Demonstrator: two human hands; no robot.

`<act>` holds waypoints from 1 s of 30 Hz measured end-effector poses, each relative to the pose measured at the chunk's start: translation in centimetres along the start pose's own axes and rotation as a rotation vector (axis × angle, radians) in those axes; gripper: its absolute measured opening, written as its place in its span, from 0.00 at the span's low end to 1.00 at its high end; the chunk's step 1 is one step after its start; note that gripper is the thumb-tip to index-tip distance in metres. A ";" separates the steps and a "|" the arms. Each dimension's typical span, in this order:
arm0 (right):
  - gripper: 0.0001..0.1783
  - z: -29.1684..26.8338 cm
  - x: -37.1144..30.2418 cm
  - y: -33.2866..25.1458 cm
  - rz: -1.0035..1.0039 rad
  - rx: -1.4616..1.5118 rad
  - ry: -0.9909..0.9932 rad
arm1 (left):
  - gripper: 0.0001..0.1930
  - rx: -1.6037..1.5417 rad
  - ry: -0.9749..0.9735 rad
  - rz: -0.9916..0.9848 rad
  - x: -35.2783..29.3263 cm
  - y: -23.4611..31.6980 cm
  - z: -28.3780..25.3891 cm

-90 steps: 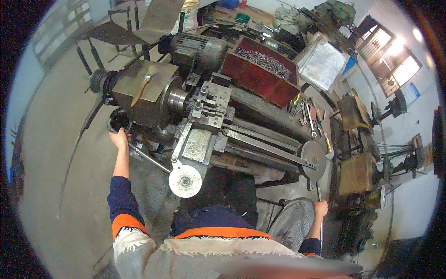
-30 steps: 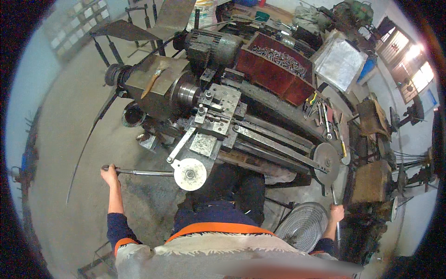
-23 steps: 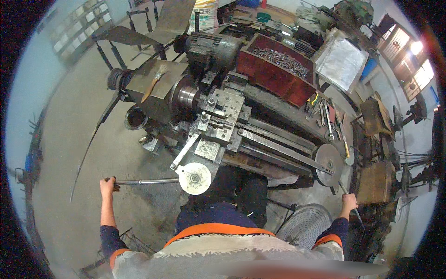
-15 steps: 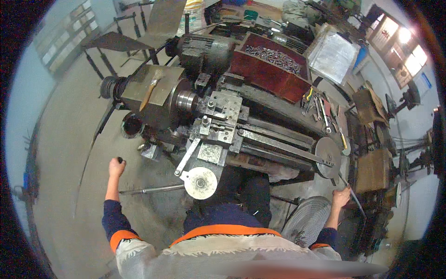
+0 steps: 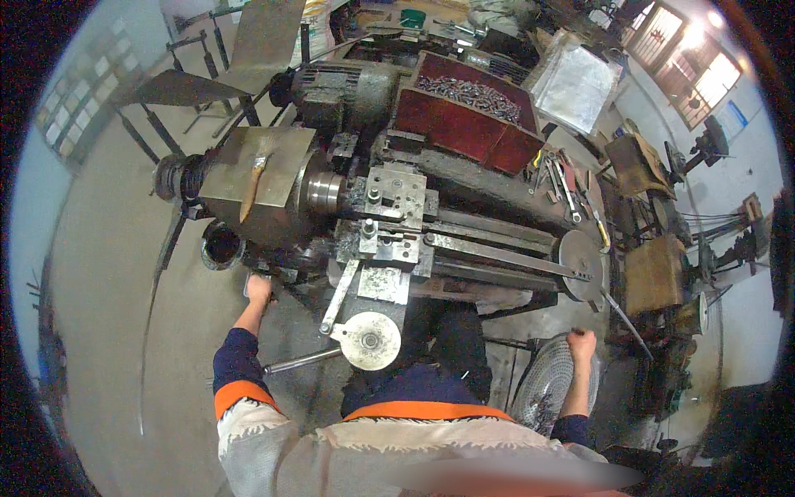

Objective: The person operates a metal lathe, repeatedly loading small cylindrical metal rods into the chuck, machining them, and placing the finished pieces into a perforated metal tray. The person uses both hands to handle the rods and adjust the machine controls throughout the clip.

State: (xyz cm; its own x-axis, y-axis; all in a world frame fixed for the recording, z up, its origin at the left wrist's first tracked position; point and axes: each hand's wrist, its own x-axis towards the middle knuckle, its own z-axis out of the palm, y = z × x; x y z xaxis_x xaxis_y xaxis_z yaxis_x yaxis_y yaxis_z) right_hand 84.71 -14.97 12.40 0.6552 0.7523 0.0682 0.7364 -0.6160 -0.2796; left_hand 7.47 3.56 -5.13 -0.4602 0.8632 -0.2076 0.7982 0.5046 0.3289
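Note:
My left hand [image 5: 259,290] is closed beside the front of a small lathe, just below a dark round cup-like opening [image 5: 222,246]. Its fingertips are hidden against the machine, and I cannot make out what they grip. To the right, my right hand [image 5: 581,344] is held in a fist over a perforated round metal seat [image 5: 542,385], with a small dark bit showing at its top. It is apart from the lever rod [image 5: 627,325] that slants down from a round disc [image 5: 580,265]. Between my arms are the tool slide [image 5: 393,199] and a pale round plate [image 5: 370,340] with a handle bar [image 5: 304,360].
A wooden-handled brush [image 5: 252,186] lies on the headstock cover. Behind the slide stands a dark red box [image 5: 464,124] heaped with small metal parts. Wrenches and other hand tools [image 5: 570,190] lie right of it. A metal chair [image 5: 186,87] stands at far left.
My left hand has moved right and in against the front of the lathe. The right hand has come off the lever rod and shifted a little left. The view has tilted slightly.

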 end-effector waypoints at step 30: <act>0.17 1.9 -5.1 -55.2 -1.358 0.023 -0.433 | 0.24 0.216 0.608 -0.321 -24.9 -0.9 -20.8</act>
State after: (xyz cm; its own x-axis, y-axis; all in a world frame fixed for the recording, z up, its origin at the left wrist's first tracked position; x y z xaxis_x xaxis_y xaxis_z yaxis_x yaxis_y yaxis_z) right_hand 40.42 15.68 25.72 -0.6503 0.7597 -0.0005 0.7355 0.6294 -0.2509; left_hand 10.15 -18.11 18.89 -0.7698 0.5596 0.3070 0.6173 0.7750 0.1351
